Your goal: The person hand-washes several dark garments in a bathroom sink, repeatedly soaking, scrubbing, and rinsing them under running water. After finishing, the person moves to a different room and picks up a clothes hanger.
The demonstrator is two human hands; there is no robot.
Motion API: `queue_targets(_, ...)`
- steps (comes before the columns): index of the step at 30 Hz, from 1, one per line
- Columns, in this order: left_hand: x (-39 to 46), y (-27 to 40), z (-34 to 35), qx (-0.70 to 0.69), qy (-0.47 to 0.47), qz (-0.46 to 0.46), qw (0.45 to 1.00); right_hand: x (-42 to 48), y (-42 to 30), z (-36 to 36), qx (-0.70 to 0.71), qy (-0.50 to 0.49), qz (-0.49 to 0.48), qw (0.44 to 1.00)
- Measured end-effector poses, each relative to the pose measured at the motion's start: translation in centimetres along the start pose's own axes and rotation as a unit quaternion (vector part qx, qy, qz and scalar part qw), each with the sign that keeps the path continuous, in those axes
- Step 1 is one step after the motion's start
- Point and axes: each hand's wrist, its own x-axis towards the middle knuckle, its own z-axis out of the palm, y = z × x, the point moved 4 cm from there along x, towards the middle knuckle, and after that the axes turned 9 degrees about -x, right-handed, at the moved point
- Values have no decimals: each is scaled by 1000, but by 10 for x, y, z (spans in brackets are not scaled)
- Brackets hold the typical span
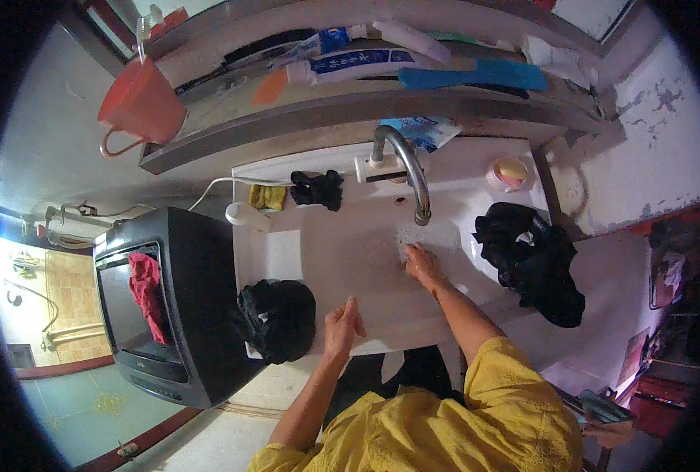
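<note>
Both bare hands are over a white sink [362, 236] with water in its basin. My right hand [422, 264] is low at the water, fingers curled, below and left of the curved metal faucet [416, 177]; small splashes or bubbles show beside it. Whether it holds something is hidden. My left hand [343, 324] hovers near the front edge with thumb raised and fingers apart, holding nothing visible. A bundle of black cloth [279, 318] lies on the sink's front left corner, left of my left hand. More black cloth [521, 253] drapes over the right rim. A small black cloth [317, 190] lies at the back left.
A yellow sponge or cloth [267, 197] and a white bottle [247, 217] sit at the back left. A soap dish [507, 174] stands at the back right. Above runs a shelf [350, 112] with toothpaste tubes and a pink mug [142, 101]. An old television [196, 295] stands left.
</note>
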Motion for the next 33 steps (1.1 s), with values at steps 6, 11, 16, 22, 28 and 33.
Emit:
queue_targets(6, -1, -4, -1, -7, -4, -1, 1000, -4, 4, -4, 40, 48, -21, 998)
queue_targets(11, 5, -14, 4, -31, -30, 22, 999, -12, 10, -29, 55, 67, -16, 996)
queue_targets(16, 12, -24, 10, -84, -4, 140, 987, 7, -1, -136, 292, 239, 20, 926)
queue_targets(22, 1, 6, 28, -72, -108, 66, 989, 25, -49, -208, 265, 260, -64, 926)
queue_targets(28, 1, -8, 17, -73, -80, 26, 994, 21, -57, -213, 291, 208, -82, 930)
queue_targets(33, 3, -23, 6, -91, -53, 3, 994, 46, -47, -191, 351, 174, -120, 912)
